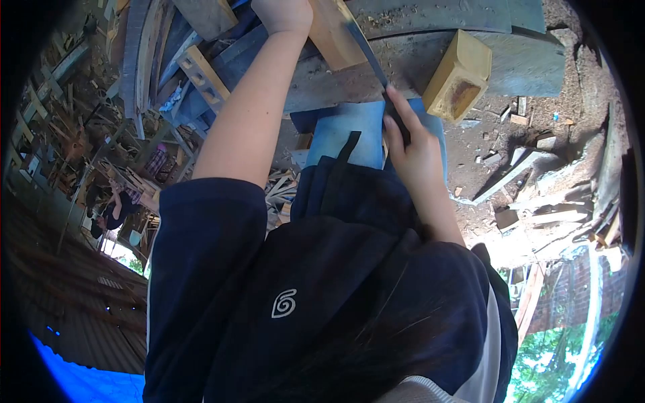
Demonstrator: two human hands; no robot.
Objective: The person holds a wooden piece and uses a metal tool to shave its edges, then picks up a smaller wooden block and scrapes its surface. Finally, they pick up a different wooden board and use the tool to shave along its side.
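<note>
My right hand (411,149) grips the dark handle of a handsaw (371,62). Its blade runs up and to the left, along the edge of a pale wooden plank (332,37). My left hand (282,12) reaches to the top of the view and rests beside that plank, its fingers cut off by the frame edge. The plank lies on a grey, worn workbench (430,27). A blue surface (349,131) sits just under the saw handle, above my dark shirt.
A yellowish wooden block (458,75) stands on the bench to the right of the saw. Offcuts and wood scraps (531,181) litter the dirt floor at right. Stacked timber (168,60) fills the left side. Another person (114,209) sits far off at left.
</note>
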